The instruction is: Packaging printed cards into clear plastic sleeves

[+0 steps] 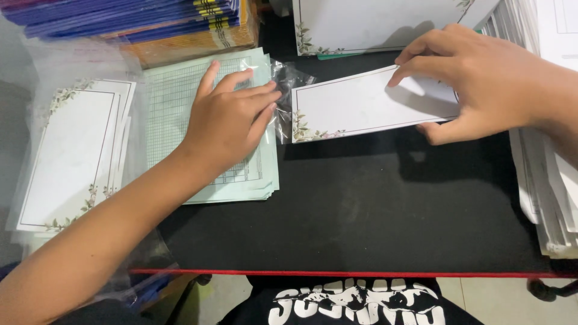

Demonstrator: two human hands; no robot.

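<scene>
Head view, frame centre: right hand (481,84) pinches white rectangular card with floral corners and thin black border (361,105) by its right end, thumb below, fingers on top. Left hand (232,120) lies flat, fingers spread, gripping nothing, pressing clear plastic sleeve (286,90) onto pale green gridded paper stack (180,108). Card's left end sits at sleeve mouth.

Risk, judged: crumpled sleeve mouth could snag card corner and bend it; loose green sheets may slide under palm.

Left edge: sleeved card pile (72,156) on black tabletop (361,210).

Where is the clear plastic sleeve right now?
In the head view, the clear plastic sleeve lies left of centre on the black table, pinned under the left hand, beside the floral-bordered card held by the right hand.
</scene>
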